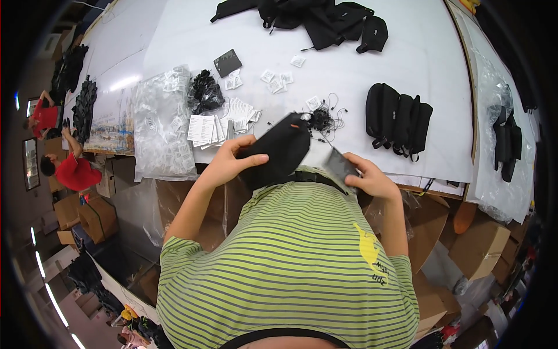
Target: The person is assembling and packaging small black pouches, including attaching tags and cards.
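A person in a green striped shirt holds a black zip pouch (279, 150) at the near edge of a white-topped worktable (427, 58), the left hand (235, 164) clamped on its left side with the thumb lying across the fabric. The right hand (372, 179), well apart from the left, pinches a dark flat card (339, 165) between thumb and fingers, to the right of the pouch. Just beyond the pouch's upper end, a tangle of thin black strings (321, 120) crowds the work spot, with a white sachet (313, 103) beside it. To the left lie fanned white printed cards (203, 129), a bundle of black cords (206, 93) and a large clear plastic bag (167, 131) packed with white sachets; a dark square card (227, 63) rests farther back. Four black pouches (397, 119) stand in a row at right, while more are heaped (325, 26) along the far side. Cardboard boxes (479, 243) fill the floor at lower right, and a co-worker in a red shirt (78, 170) appears at far left.
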{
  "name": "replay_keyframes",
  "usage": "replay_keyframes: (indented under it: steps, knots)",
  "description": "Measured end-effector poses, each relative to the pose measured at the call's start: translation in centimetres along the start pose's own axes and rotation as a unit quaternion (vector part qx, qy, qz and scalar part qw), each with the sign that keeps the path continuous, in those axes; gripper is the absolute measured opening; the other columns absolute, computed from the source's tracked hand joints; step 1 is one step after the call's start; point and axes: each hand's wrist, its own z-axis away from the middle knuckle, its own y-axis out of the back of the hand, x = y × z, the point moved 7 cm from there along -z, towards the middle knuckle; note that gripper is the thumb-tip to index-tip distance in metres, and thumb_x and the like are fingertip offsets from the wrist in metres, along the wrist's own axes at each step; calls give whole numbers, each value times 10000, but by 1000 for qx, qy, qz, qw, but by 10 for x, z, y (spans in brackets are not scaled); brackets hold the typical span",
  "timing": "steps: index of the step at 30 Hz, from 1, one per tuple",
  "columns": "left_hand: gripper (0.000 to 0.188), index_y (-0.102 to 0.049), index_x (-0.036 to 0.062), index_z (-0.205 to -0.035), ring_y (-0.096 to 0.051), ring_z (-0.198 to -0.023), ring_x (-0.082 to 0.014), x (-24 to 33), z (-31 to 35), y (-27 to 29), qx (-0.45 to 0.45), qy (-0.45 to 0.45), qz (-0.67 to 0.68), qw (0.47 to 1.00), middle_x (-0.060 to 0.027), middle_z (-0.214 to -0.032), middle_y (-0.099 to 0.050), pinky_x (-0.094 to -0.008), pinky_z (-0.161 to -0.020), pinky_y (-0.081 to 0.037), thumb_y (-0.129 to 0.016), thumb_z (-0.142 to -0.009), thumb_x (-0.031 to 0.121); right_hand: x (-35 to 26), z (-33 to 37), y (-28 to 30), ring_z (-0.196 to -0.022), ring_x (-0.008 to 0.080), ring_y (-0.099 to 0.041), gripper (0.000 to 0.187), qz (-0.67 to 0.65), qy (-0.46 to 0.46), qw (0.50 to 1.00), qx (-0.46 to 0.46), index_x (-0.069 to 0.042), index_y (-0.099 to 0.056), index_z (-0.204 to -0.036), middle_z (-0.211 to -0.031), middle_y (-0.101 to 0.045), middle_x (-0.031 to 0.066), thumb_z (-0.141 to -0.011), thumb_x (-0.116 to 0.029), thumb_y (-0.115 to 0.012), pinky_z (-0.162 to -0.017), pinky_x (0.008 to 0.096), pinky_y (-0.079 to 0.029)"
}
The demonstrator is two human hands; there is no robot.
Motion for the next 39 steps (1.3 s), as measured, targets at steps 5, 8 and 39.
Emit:
replay_keyframes:
  steps: [5,8,39]
  knots:
    - [260,-533,17,-798,-415,-667,-50,12,-1,4,9,-6,-84,996,28,-694,-467,-214,-601,-349,-713,-771,203,-23,13,4,-670,122,-599,518,-185,-100,977,46,-65,-402,-1291,-745,-610,70,-821,-73,-619,-644,259,-485]
    - [283,-521,7,-816,-425,-663,-75,19,-5,-2,2,-24,-172,985,0,-688,-472,-232,-604,-364,-706,-776,218,-4,27,46,-667,158,-601,468,-364,17,903,230,-81,-365,-1296,-760,-603,96,-867,-102,-549,-597,262,-497]
    - [250,-578,-12,-844,-574,-913,-258,58,0,-49,-8,-164,-356,920,-92,-1036,-564,-320,-774,-465,-722,-727,156,-41,-27,66,-504,-23,-337,222,-153,72,885,435,-92,-571,-655,-563,-446,-105,-862,-135,-636,-443,180,-236]
